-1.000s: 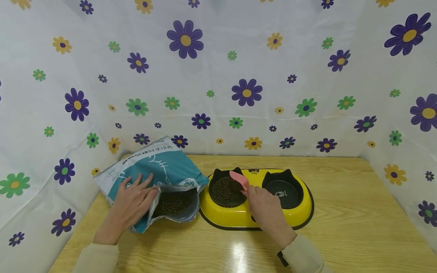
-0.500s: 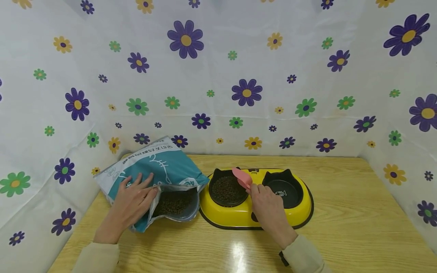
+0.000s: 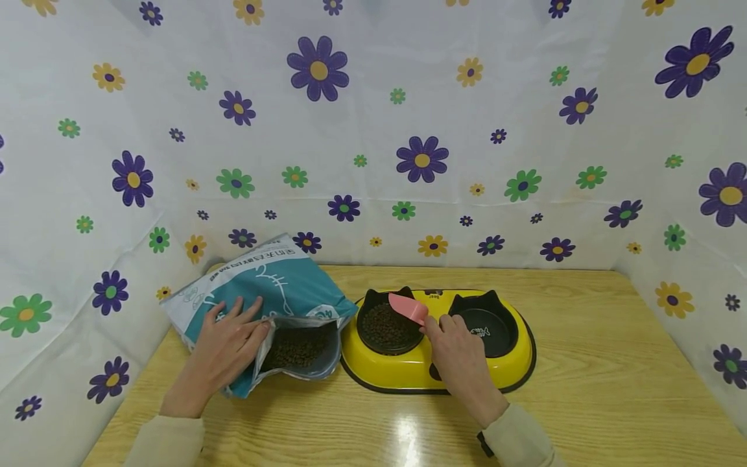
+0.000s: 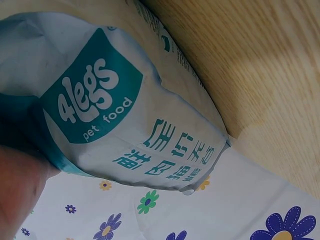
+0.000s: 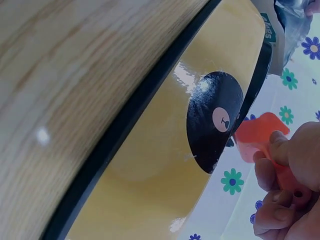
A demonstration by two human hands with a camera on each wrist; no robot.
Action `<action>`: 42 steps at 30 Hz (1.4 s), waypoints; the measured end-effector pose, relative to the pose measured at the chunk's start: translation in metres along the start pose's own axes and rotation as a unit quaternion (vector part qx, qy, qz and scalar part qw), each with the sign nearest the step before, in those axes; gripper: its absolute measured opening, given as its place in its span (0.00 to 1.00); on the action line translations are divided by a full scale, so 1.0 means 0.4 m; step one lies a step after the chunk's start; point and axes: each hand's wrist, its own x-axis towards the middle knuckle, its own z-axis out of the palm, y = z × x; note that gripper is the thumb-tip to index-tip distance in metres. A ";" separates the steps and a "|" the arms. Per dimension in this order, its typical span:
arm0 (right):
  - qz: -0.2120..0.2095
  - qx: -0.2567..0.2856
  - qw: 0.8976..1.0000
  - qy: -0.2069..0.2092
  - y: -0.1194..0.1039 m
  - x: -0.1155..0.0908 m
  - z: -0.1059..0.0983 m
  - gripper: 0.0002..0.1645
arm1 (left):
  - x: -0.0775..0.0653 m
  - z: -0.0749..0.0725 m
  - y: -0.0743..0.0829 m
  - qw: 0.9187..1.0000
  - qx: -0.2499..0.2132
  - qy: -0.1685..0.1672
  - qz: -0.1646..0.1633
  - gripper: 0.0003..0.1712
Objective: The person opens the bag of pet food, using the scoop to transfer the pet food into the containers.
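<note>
Two hands of mine are at work above the table (image 3: 595, 389). The fingers of my left hand (image 3: 224, 347) lie outstretched and spread on the teal and white pet food bag (image 3: 309, 282), pressing it rather than wrapping round it; my thumb runs along the edge of its mouth, and I cannot tell whether the tip hooks under. The bag lies on its side at my left, its mouth gaping towards me, with brown kibble (image 3: 299, 352) showing inside.

My right hand (image 3: 461, 360) is curled round the handle of the pink scoop (image 3: 408, 307), thumb laid on top near its head. I hold the scoop tilted above the left bowl (image 3: 391, 351), over its back right part. A layer of brown pellets (image 3: 382, 327) covers that bowl's bottom. The right bowl (image 3: 496, 325), black with a white fishbone print, sits just beside it in the same yellow feeder (image 3: 373, 373), whose left end meets the bag's corner. Beige sleeves (image 3: 166, 441) cover my forearms. Behind everything hangs a white cloth (image 3: 362, 117) printed with purple, green and yellow flowers.
</note>
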 end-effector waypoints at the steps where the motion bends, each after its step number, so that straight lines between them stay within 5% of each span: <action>1: -0.002 0.000 1.000 0.005 0.001 -0.001 0.002 0.13 | 0.000 -0.001 0.001 1.000 0.001 -0.001 0.000 0.19; 11: 0.005 0.041 0.998 0.047 0.013 -0.005 0.009 0.12 | -0.001 -0.001 0.002 1.000 -0.008 -0.017 -0.015 0.20; 16: 0.071 0.157 0.985 0.021 0.019 -0.005 0.010 0.08 | -0.002 -0.001 0.003 1.000 -0.008 -0.022 -0.019 0.21; 18: 0.119 0.242 0.963 -0.011 0.020 -0.001 0.004 0.08 | -0.002 0.000 0.002 1.000 -0.006 -0.016 -0.014 0.20; 24: 0.256 0.421 0.863 -0.113 0.021 0.014 -0.017 0.14 | -0.006 0.005 -0.004 0.998 0.028 0.035 0.049 0.16; 27: 0.279 0.468 0.826 -0.142 0.019 0.016 -0.024 0.15 | -0.007 0.009 -0.010 0.995 0.047 0.048 0.070 0.15; 31: 0.259 0.536 0.781 -0.189 0.005 0.013 -0.036 0.17 | -0.008 0.005 -0.009 0.997 0.037 0.040 0.055 0.16; 34: 0.218 0.567 0.759 -0.233 -0.016 0.010 -0.044 0.19 | -0.007 -0.001 -0.006 0.997 0.035 0.035 0.053 0.15; 42: 0.132 0.581 0.747 -0.295 -0.087 0.002 -0.050 0.25 | -0.003 0.000 -0.002 0.999 0.017 0.024 0.030 0.16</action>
